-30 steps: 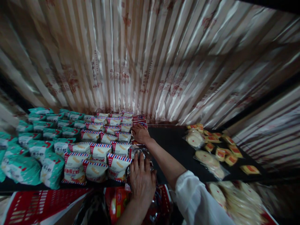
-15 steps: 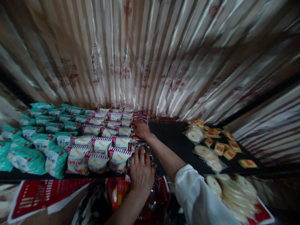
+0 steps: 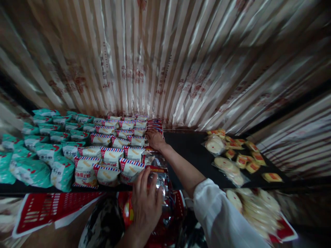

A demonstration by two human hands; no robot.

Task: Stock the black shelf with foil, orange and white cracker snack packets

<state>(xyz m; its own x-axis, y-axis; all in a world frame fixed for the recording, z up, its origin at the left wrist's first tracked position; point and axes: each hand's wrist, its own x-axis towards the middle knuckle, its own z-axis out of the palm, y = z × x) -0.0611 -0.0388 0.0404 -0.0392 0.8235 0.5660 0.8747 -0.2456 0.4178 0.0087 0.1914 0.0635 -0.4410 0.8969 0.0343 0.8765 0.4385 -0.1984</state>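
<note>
My left hand [image 3: 148,196] is low at the shelf's front edge, fingers stretched and slightly apart. It is beside a shiny dark red and silver snack packet [image 3: 160,181] at the front of a column; I cannot tell whether it touches it. Farther back, my right hand [image 3: 154,139] lies with fingers spread over the red snack packets [image 3: 156,124] of that same column. Directly left stand rows of white snack bags [image 3: 110,155] with red-and-blue striped top edges. Part of the red column is hidden under my right hand.
Teal snack bags [image 3: 46,153] fill the left of the black shelf [image 3: 184,148]. At right lie packs of round pale wafers [image 3: 229,168] and small yellow packets [image 3: 252,167]. Below are a red basket [image 3: 51,210] and more wafer packs [image 3: 258,213]. Corrugated sheeting [image 3: 165,62] stands behind.
My left hand has drawn down and slightly left, off the front of the red column, showing more of the shiny packet. My right hand has stayed over the packets farther back.
</note>
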